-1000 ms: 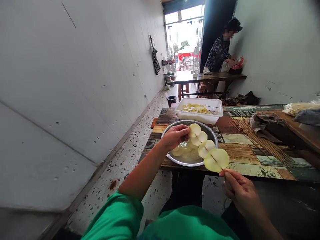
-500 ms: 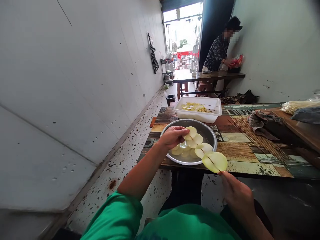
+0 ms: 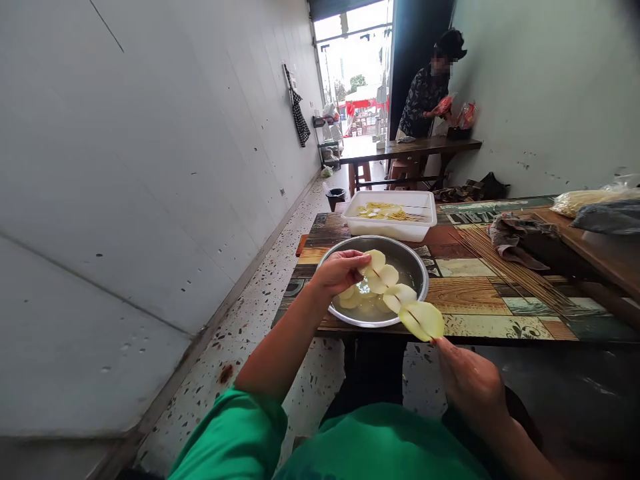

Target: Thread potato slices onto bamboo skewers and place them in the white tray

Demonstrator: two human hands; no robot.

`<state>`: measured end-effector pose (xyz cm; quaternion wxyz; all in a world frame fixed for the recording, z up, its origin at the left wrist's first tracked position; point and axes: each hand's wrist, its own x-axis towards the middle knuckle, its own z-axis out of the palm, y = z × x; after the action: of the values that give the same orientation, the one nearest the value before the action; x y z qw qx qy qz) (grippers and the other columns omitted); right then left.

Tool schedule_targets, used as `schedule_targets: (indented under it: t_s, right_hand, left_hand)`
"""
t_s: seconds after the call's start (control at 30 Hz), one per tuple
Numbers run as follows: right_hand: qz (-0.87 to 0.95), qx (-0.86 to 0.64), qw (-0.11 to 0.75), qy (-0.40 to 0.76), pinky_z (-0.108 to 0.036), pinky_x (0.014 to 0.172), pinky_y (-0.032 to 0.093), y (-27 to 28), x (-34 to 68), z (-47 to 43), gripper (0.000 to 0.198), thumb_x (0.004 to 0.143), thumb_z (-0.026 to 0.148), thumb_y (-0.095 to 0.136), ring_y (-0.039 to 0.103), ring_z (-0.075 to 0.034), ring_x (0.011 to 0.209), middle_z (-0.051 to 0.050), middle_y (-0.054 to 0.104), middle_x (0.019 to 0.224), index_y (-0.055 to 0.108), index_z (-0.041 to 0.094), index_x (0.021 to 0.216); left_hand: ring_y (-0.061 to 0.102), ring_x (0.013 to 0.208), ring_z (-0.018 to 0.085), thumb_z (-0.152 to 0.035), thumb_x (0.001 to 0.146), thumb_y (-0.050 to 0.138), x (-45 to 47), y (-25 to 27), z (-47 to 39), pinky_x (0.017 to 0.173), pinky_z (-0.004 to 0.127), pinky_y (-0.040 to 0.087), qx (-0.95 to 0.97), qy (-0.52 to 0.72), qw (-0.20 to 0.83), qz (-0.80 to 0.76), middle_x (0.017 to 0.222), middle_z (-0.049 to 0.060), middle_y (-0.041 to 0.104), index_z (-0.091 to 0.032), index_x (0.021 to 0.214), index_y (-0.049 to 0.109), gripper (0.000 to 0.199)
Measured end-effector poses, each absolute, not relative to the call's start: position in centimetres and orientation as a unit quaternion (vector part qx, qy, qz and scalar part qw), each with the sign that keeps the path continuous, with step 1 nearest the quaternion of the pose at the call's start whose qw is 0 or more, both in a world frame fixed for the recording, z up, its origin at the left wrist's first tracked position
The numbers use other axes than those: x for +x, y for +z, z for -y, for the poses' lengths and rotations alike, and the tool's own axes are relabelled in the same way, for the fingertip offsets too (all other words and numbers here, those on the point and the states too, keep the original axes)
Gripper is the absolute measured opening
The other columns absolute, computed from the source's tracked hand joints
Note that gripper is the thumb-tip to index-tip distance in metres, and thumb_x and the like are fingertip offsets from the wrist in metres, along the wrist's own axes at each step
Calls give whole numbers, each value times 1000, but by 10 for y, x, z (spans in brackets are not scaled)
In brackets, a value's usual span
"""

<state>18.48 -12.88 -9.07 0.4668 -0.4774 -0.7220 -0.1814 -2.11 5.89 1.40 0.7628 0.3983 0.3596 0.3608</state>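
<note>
Pale yellow slices (image 3: 395, 293) sit threaded in a row on a thin skewer (image 3: 434, 337) — four of them, overlapping, held over the steel bowl (image 3: 423, 267). From the head view, the right hand (image 3: 467, 380) pinches the skewer's near end, its grip pressed together just below the biggest slice. At the far end the left hand (image 3: 337, 272) pinches the topmost slice with its fingertips. Beneath that grip, more slices lie in water in the bowl on the patterned table (image 3: 480, 307) — beyond it, a white tub (image 3: 390, 230), and bare sticks (image 3: 515, 277) to the right.
</note>
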Motion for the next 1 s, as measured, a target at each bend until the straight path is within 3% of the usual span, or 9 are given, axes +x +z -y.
schedule_targets:
  t_s: [0.1,0.2,0.3,0.4,0.5,0.57,0.73,0.83,1.0]
  right_hand:
    - [735,-467,432,-237,-25,45,39,-82,193,125,27,86,2,58,55,-13,44,1,64,56,63,15,109]
    - [727,-484,441,-206,-25,53,49,-67,201,121,14,91,10,56,65,-15,55,-5,72,70,65,14,101]
    - [723,-503,454,-136,-24,65,56,-58,207,115,16,95,17,50,72,-17,72,-9,75,86,65,15,97]
    - [736,-490,418,-207,-29,67,55,-57,213,108,17,93,15,52,71,-21,72,-11,75,84,68,13,97]
    - [740,-490,361,-286,-32,61,53,-64,214,101,20,92,12,52,70,-23,67,-12,75,80,71,11,97]
    - [740,-500,357,-275,-32,61,53,-69,212,98,21,92,12,52,70,-23,67,-11,75,81,72,11,98]
    - [710,-544,435,-109,-32,76,58,-73,208,93,18,92,19,55,72,-21,81,-9,76,92,71,16,99]
    - [694,-556,456,-32,-32,80,58,-70,212,88,20,93,22,54,72,-21,88,-6,76,97,71,20,103]
    - [768,-501,394,-57,-30,76,57,-54,225,74,21,93,17,52,72,-20,87,-9,75,97,67,17,108]
  left_hand:
    - [59,58,9,-15,59,84,-26,15,-60,56,20,48,409,367,770,-324,66,1,63,-11,70,62,25]
    - [61,65,10,-17,60,84,-31,15,-58,63,22,50,446,383,765,-263,73,1,65,-12,75,66,24]
    - [66,82,14,-18,69,79,-34,12,-52,78,28,53,451,383,772,-233,91,5,69,-14,96,68,29]
    - [66,96,21,-32,81,69,-34,8,-42,92,36,50,381,328,829,-246,102,12,68,-12,113,63,37]
    - [63,108,28,-48,87,56,-34,6,-33,94,39,50,307,284,876,-241,109,21,66,-5,113,60,50]
    - [60,114,28,-43,88,57,-34,4,-29,93,38,51,299,294,876,-238,114,21,64,-6,114,59,46]
    - [64,107,23,-14,78,68,-36,-10,-31,91,35,52,356,353,826,-256,113,14,67,-11,115,61,39]
    - [67,95,20,-13,73,73,-36,-18,-35,85,32,55,361,391,803,-270,105,11,69,-12,108,66,36]
    - [67,92,19,-16,72,75,-36,-11,-30,84,31,55,358,420,786,-278,101,10,70,-11,108,66,37]
